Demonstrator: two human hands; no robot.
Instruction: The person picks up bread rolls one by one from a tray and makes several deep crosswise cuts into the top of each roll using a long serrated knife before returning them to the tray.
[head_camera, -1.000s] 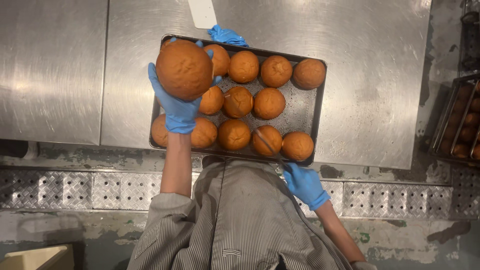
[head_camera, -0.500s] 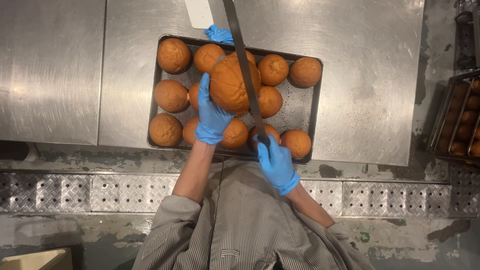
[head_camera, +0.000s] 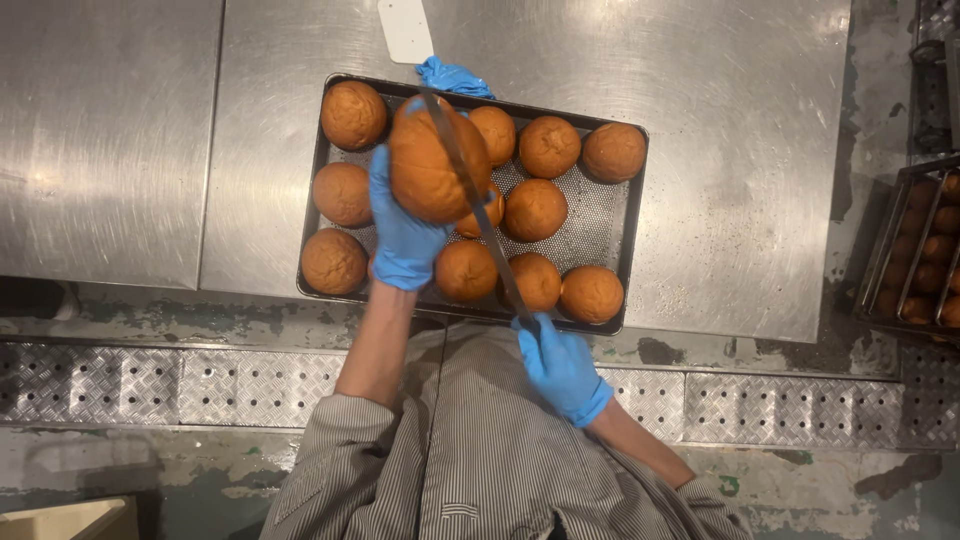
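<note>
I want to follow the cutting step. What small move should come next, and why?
Probably draw the knife through the bun: its blade already lies across the bun that the left hand holds above the tray, and the right hand grips the handle.

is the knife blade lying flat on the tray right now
No, the right hand holds the knife up, its blade against the bun in the left hand.

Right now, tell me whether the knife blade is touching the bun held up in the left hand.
Touching. The head view shows the long knife blade lying across the raised bun in the left hand, with no gap; the right hand grips the handle.
</note>
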